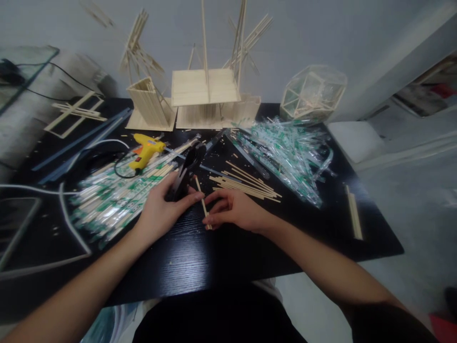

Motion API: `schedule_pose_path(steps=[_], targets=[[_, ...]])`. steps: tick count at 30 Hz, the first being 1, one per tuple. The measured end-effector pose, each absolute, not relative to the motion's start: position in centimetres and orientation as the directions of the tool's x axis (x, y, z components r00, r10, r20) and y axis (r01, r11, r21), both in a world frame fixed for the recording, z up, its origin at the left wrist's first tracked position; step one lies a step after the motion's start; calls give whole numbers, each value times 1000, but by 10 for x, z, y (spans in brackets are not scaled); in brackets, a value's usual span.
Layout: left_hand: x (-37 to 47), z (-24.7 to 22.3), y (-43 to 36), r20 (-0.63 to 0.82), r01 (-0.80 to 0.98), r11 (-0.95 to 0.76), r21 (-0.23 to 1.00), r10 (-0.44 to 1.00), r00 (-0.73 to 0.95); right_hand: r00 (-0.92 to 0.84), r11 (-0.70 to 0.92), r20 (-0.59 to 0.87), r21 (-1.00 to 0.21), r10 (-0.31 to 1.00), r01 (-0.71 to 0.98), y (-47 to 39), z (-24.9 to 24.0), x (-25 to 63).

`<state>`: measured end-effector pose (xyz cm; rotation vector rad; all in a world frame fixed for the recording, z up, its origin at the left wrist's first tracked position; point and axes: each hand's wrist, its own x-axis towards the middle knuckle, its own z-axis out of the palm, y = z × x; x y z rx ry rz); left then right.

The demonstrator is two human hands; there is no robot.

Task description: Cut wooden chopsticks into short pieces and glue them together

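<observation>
My left hand (162,205) is wrapped round a black tool (183,174), which looks like a clamp or cutter, tilted up and away from me. Between my hands a thin wooden stick (201,195) stands at a slant. The fingers of my right hand (228,209) pinch its near end, while my left thumb touches it higher up. Loose bare sticks (246,185) lie fanned out just beyond my right hand. Left of my left hand is a pile of wrapped sticks (117,195), with a yellow glue gun (145,151) on top.
Wooden stick structures (205,86) stand along the back of the black table (228,257). Empty plastic wrappers (289,152) are heaped at right. A faceted stick frame (314,93) stands behind them, and a few sticks (353,214) lie near the right edge. A white cable (67,221) curves at left.
</observation>
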<state>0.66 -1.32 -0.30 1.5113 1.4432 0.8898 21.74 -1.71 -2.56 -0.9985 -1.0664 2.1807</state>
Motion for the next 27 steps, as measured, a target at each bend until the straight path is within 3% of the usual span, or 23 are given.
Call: schedule_pose_path(steps=[6,11,27], targets=[[1,-5,-18,80,498,-234,835,947,311,-489,-543,-393,-813,779,-211,-11,-26,219],[1,-10,-21,217,431,-466,772,832,511,-464,-501,-348,-825,815,-262,-12,-23,218],[2,-14,-20,283,431,-542,721,799,531,-430,-496,-363,-832,827,-251,-12,-29,217]])
